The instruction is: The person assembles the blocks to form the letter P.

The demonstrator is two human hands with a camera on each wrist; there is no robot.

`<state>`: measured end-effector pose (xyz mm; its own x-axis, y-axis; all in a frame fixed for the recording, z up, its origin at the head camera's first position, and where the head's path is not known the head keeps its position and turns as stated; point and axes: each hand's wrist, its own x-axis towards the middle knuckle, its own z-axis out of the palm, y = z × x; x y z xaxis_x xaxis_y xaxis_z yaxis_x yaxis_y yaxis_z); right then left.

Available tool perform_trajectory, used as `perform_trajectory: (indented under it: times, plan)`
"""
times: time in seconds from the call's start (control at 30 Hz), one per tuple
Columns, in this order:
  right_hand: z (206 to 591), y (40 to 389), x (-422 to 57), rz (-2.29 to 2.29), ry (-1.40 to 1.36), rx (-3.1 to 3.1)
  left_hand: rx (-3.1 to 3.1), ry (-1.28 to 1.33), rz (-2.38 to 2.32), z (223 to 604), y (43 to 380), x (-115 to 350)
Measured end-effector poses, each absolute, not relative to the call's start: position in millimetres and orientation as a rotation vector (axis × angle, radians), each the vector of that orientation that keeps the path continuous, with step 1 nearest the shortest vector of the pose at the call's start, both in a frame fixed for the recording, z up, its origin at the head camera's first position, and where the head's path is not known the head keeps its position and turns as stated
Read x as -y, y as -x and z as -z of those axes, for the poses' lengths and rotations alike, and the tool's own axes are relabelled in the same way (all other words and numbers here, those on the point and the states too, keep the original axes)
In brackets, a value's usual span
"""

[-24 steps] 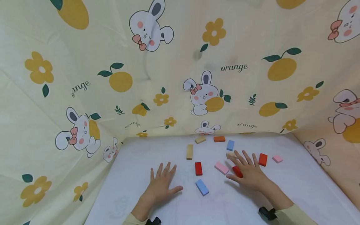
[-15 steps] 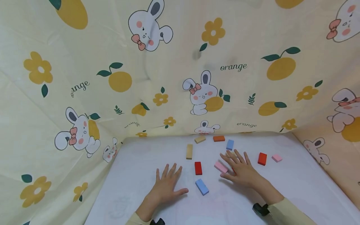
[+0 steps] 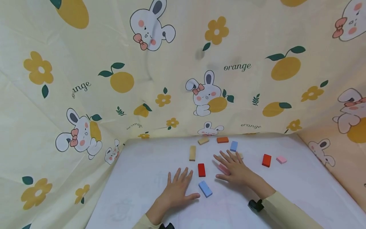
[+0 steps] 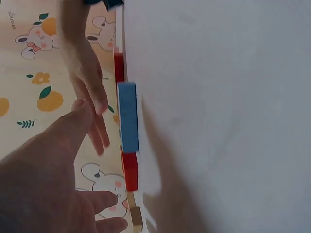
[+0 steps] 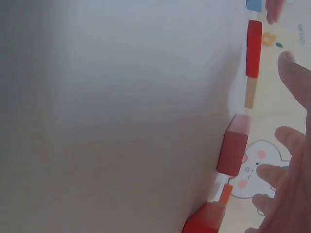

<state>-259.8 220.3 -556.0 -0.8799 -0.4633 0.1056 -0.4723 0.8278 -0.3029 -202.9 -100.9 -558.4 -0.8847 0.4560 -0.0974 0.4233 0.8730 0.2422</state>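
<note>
Both bare hands hover above the white table with fingers spread, holding nothing. My left hand [image 3: 178, 191] is just left of a blue block [image 3: 205, 189]; the left wrist view shows its thumb raised above that blue block [image 4: 128, 116]. My right hand [image 3: 236, 170] hangs over a pink block [image 3: 223, 169], partly covering it. Below this hand lies a red block [image 5: 206, 219], seen in the right wrist view but hidden in the head view. Between the hands sit another red block [image 3: 201, 170] and an upright-pointing tan block [image 3: 192, 153]. A tan block [image 3: 241, 156] peeks out behind the right fingers.
Along the back lie a tan block [image 3: 203, 141], an orange block [image 3: 222, 140] and a blue block [image 3: 233, 146]. Farther right are a red block [image 3: 266, 160] and a small pink block [image 3: 281, 159]. A printed cloth [image 3: 177, 70] surrounds the table [image 3: 137, 178].
My left hand has moved right toward the near blue block. My right hand has drifted left, over the pink block, and now hides the red block. The blocks have not visibly moved.
</note>
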Motion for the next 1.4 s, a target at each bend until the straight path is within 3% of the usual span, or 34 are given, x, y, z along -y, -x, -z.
perform_trajectory:
  times: [0.87, 1.4]
  plan:
    - [561.3, 294.4, -190.8, -0.577, -0.972, 3.111, -2.994, -0.768, -0.376, 564.2, 184.7, 70.3]
    - [565.2, 300.5, -175.7, -0.692, -1.005, 3.101, -3.076, -0.67, -0.392, 563.7, 187.1, 59.6]
